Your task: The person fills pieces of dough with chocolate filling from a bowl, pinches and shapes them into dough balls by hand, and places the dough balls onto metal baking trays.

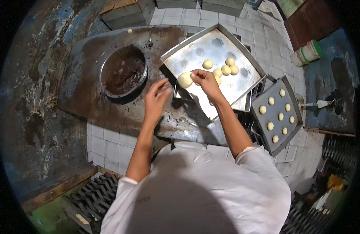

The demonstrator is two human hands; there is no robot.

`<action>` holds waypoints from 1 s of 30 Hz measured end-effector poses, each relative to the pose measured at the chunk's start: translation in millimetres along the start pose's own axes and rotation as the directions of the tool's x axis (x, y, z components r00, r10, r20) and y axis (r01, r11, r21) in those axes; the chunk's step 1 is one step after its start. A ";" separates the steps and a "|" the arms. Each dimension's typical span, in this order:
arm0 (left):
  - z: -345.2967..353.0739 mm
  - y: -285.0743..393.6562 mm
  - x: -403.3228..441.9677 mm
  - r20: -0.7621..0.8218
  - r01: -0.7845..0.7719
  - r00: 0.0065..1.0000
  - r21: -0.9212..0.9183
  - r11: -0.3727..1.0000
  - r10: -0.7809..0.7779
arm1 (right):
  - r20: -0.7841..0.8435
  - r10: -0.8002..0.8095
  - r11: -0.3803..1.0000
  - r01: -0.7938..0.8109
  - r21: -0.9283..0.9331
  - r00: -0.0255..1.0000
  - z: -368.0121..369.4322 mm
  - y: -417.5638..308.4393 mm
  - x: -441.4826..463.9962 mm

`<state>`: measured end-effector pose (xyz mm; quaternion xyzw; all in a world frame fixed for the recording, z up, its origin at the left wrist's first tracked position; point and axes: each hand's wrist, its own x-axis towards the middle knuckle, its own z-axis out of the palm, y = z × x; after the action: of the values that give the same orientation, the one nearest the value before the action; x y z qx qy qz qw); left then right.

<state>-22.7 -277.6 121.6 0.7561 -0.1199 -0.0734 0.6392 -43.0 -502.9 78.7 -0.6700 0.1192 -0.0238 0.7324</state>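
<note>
My right hand (207,84) pinches a flattened piece of pale dough (185,80) by its edge, above the near left corner of a large metal tray (195,52). Several round dough balls (226,70) lie grouped on that tray, some touching one another. My left hand (157,95) is held a little to the left of the dough, apart from it, with its fingers spread and slightly blurred; nothing shows in it. Left of that hand, a round metal bowl (104,87) holds a dark brown, crumbly filling (123,74).
A stained worktable (82,74) carries the bowl, with dark crumbs scattered near its front edge. To the right, a darker baking tray (262,126) bears spaced dough balls in rows. A white bucket with a green rim (308,53) lies at the far right. Boxes (127,17) stand behind the table.
</note>
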 end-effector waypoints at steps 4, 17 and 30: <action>32.5 -5.3 -0.1 0.107 0.282 0.959 -0.340 0.897 -0.261 | -0.078 0.110 0.947 -0.081 0.312 0.991 38.2 -15.2 -50.2; -69.8 -78.5 -54.3 0.487 0.590 0.717 -0.805 0.061 -0.498 | -0.190 -0.130 0.761 -0.025 -0.648 0.973 88.3 165.9 -115.5; -296.6 -184.2 -13.5 0.016 0.410 0.545 -0.877 0.250 -0.838 | 0.255 -0.182 0.347 0.304 -0.887 0.950 252.7 37.8 49.6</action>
<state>58.8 35.9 -9.3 0.3486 0.4072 -0.1949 0.8214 52.6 -262.2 53.0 -0.9716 -0.0294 -0.0253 0.2333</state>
